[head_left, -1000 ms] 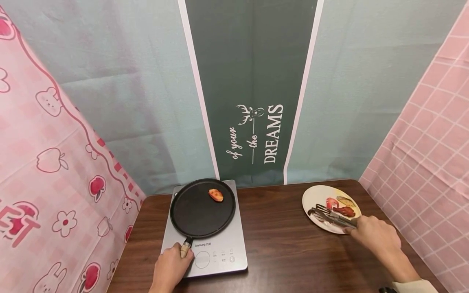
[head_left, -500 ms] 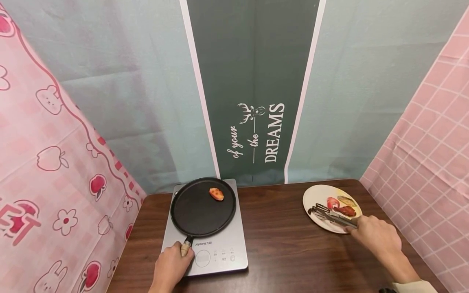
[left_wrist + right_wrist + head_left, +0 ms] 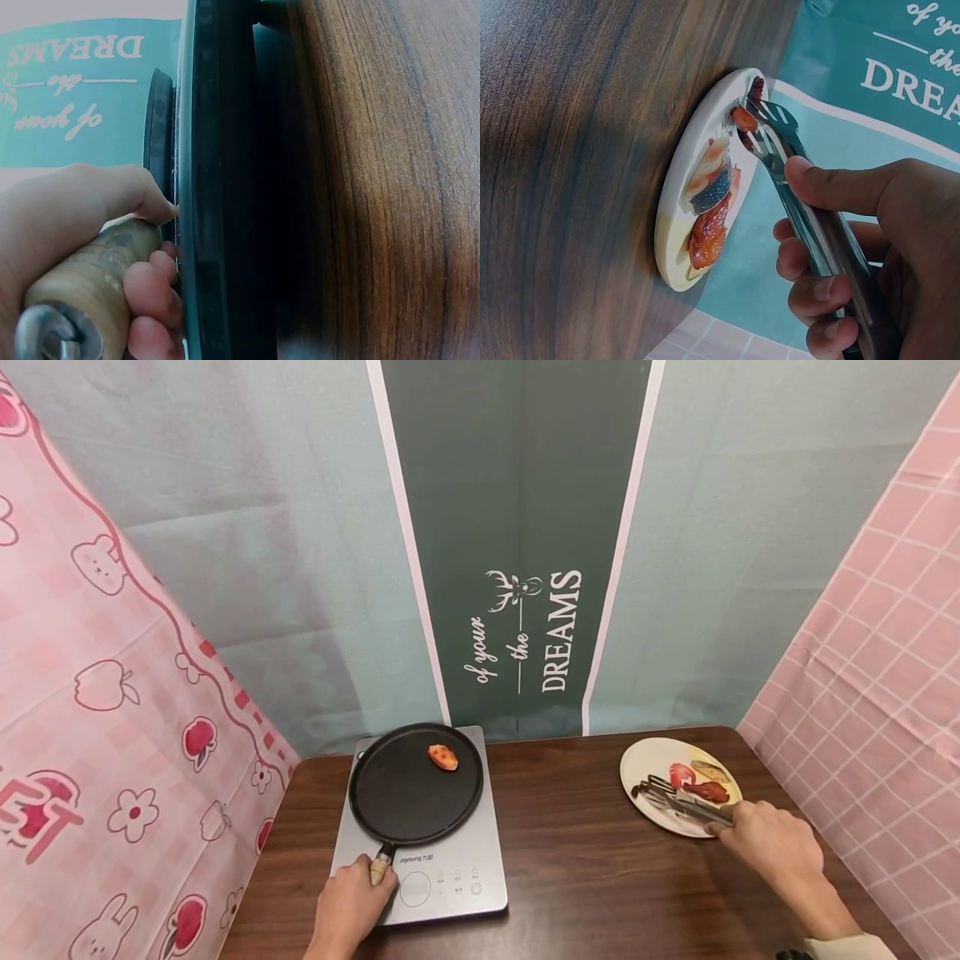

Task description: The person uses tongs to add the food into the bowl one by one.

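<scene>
My left hand (image 3: 352, 902) grips the wooden handle (image 3: 90, 281) of a flat black frying pan (image 3: 412, 806), fingers wrapped round it. One orange-brown piece of food (image 3: 442, 757) lies near the pan's far right edge. On the right, my right hand (image 3: 772, 843) holds metal tongs (image 3: 821, 232) between thumb and fingers. Their slotted tips reach over a white plate (image 3: 637, 760), around a small reddish-brown piece (image 3: 744, 118) near its rim. Also on the plate are a browned drumstick (image 3: 709, 238), a dark-skinned fish piece (image 3: 711, 184), a red slice (image 3: 681, 774) and a yellowish piece (image 3: 708, 772).
The pan sits on a silver induction cooker (image 3: 480, 860) with touch controls at its front. Brown wooden tabletop (image 3: 562, 827) lies between cooker and plate. Printed cloth hangs behind the table (image 3: 517, 527), with pink cloth on the left (image 3: 105, 735) and right (image 3: 885, 652).
The tips of the tongs have shifted slightly on the plate. Both hands, the pan and the food in it stay nearly where they were.
</scene>
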`<control>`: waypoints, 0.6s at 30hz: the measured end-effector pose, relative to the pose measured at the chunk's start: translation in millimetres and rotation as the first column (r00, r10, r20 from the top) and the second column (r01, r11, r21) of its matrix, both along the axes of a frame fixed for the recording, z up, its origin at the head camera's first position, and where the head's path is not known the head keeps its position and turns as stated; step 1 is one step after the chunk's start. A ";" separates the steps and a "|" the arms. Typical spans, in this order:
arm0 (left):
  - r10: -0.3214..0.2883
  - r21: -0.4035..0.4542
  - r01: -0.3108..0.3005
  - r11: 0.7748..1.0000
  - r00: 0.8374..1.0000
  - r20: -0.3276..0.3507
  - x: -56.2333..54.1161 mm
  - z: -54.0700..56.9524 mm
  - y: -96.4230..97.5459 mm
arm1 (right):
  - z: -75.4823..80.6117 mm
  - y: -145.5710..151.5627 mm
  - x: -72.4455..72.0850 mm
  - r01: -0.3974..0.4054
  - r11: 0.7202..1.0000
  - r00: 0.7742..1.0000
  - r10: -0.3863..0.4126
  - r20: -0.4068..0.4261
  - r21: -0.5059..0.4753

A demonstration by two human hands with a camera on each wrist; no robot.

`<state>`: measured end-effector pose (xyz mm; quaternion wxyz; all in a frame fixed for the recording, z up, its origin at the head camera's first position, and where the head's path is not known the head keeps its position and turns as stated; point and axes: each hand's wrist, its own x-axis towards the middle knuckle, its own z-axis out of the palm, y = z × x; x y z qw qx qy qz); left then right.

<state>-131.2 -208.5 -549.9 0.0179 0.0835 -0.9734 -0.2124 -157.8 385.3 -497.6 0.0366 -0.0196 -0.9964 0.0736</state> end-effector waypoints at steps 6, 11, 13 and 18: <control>0.003 -0.004 -0.003 1.000 1.000 0.006 -0.6 -1.2 -1.0 | 0.3 1.0 0.3 0.008 1.000 1.000 -0.008 0.002 0.004; 0.006 -0.006 -0.006 1.000 1.000 0.017 -0.7 -0.2 -0.3 | 1.9 1.6 0.7 0.010 1.000 1.000 -0.010 0.000 -0.001; 0.008 -0.006 -0.008 1.000 1.000 0.023 -0.7 0.2 0.1 | 1.7 2.3 0.9 0.012 1.000 1.000 -0.012 -0.001 -0.005; 0.012 -0.005 -0.012 1.000 1.000 0.025 -0.3 0.9 0.6 | -0.4 4.1 1.6 0.014 1.000 1.000 -0.014 0.002 -0.020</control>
